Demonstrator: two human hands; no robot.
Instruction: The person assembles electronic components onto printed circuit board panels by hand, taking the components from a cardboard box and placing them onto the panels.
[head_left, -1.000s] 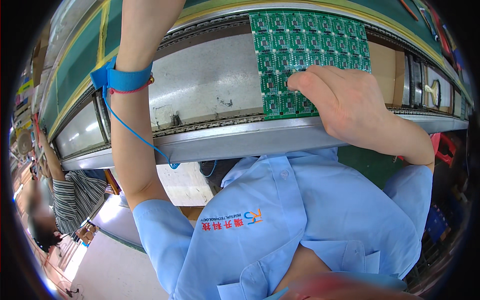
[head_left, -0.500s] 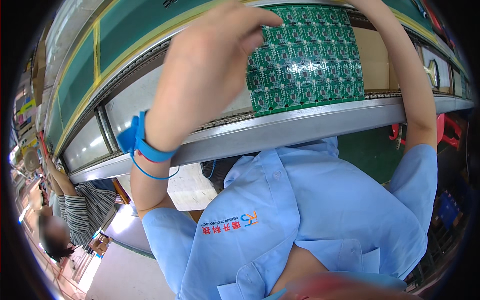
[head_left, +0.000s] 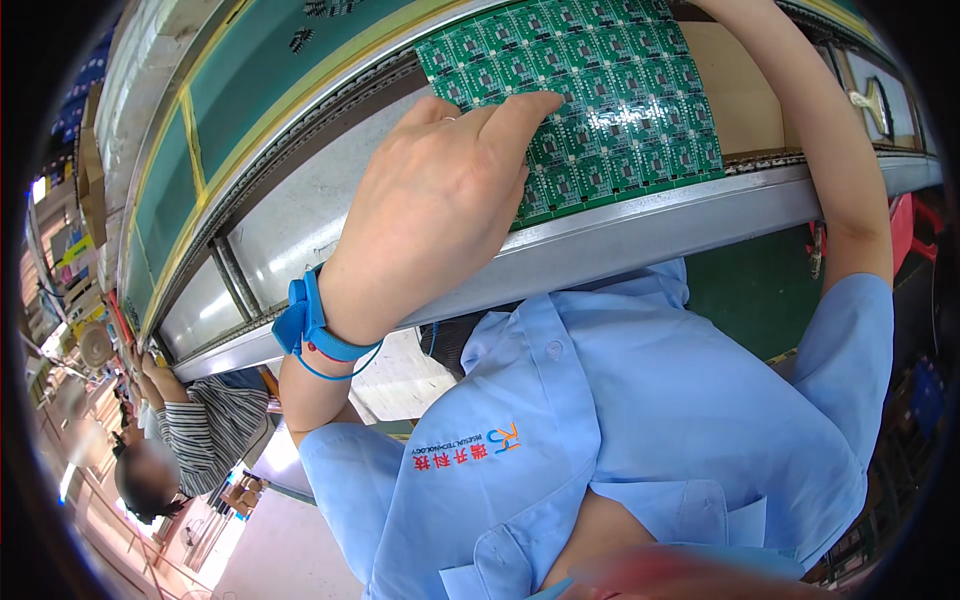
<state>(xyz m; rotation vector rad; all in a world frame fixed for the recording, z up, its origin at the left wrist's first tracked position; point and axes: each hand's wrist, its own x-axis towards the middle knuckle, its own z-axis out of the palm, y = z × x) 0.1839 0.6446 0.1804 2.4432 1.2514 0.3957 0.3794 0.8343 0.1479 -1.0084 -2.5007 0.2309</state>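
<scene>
A green panel of joined circuit boards [head_left: 625,125], dotted with small dark chips, lies across the rails of a conveyor. Over its left part is my left hand [head_left: 450,185], wearing a blue wrist strap [head_left: 322,325]. Its index finger reaches onto the panel while the other fingers curl under. Whatever the fingertips may pinch is hidden or too small to name. My right forearm [head_left: 815,130] passes along the panel's right side and leaves by the top edge, so the right hand is out of sight.
The conveyor's metal rail [head_left: 620,215] runs between my body and the panel. Small dark parts [head_left: 302,40] lie on a green mat [head_left: 265,75] edged with yellow tape beyond the far rail. At left, a person in a striped shirt [head_left: 215,420] sits by the line.
My left hand has come down and nearer, from above the panel's far part to its middle left. More of the panel's far left corner shows. The whole view has shifted slightly.
</scene>
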